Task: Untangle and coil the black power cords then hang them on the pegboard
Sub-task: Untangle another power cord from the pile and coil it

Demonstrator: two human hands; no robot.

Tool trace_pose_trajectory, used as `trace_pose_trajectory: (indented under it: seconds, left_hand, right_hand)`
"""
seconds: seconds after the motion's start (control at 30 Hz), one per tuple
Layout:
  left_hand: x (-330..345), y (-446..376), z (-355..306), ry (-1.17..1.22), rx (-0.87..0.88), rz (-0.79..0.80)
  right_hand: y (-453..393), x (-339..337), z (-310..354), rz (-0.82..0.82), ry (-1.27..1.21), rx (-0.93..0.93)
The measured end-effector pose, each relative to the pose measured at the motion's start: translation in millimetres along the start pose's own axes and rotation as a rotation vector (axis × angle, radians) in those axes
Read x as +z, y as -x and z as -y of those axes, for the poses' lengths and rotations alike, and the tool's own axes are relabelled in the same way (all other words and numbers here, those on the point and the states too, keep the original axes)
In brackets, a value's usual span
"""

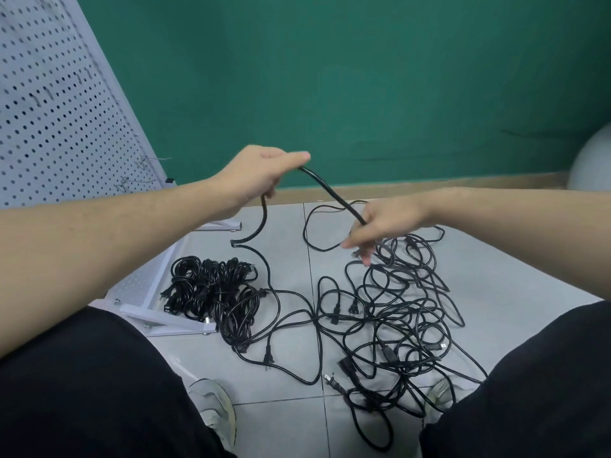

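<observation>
A black power cord (325, 186) stretches between my two hands above the tiled floor. My left hand (261, 175) grips it raised at the middle of the view, and the cord hangs down from there in a curve to the floor. My right hand (380, 226) holds the cord's other stretch lower and to the right. A large tangle of black cords (403, 312) with several plugs lies on the floor at the right. A pile of coiled black cords (211, 292) lies at the left by the pegboard's foot. The white pegboard (49, 104) stands at the far left.
My knees in black trousers fill both lower corners, with a shoe (215, 411) between them at the left. The pegboard's white base frame (158, 320) lies beside the coiled pile. A green wall (363, 77) closes the back. A grey ball (591, 160) sits at the far right.
</observation>
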State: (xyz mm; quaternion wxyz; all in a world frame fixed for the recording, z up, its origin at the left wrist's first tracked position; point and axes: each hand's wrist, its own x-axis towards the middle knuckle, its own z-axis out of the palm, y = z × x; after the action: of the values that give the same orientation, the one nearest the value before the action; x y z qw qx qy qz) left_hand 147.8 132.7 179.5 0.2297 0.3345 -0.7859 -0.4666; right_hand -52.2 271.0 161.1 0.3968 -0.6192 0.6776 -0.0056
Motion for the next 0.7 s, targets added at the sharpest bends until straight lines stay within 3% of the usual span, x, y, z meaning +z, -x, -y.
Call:
trace_pose_trajectory:
  seconds: [0.07,0.17,0.27,0.37,0.6,0.7]
  left_hand:
    - [-10.2,-0.9,6.0,0.049,-0.012,-0.081]
    - [-21.6,0.8,22.1,-0.149,-0.073,-0.041]
    - [-31.1,6.0,34.8,-0.368,-0.180,0.129]
    - [-29.4,11.6,43.1,-0.432,-0.235,0.316]
    - [18.4,13.3,0.5,-0.206,-0.039,0.363]
    - [28.1,12.0,-11.9,-0.301,0.036,0.337]
  right_hand:
    - [4.1,2.5,-17.6,0.046,-0.004,0.081]
    - [10.8,-2.8,-36.4,-0.016,-0.115,0.067]
    - [14.0,-11.8,-38.0,-0.162,-0.234,-0.026]
    - [12.4,-15.4,-30.3,-0.297,-0.259,-0.056]
    - [1.2,-9.2,20.3,-0.364,-0.152,-0.176]
    - [3.9,-8.5,25.4,-0.308,-0.237,-0.193]
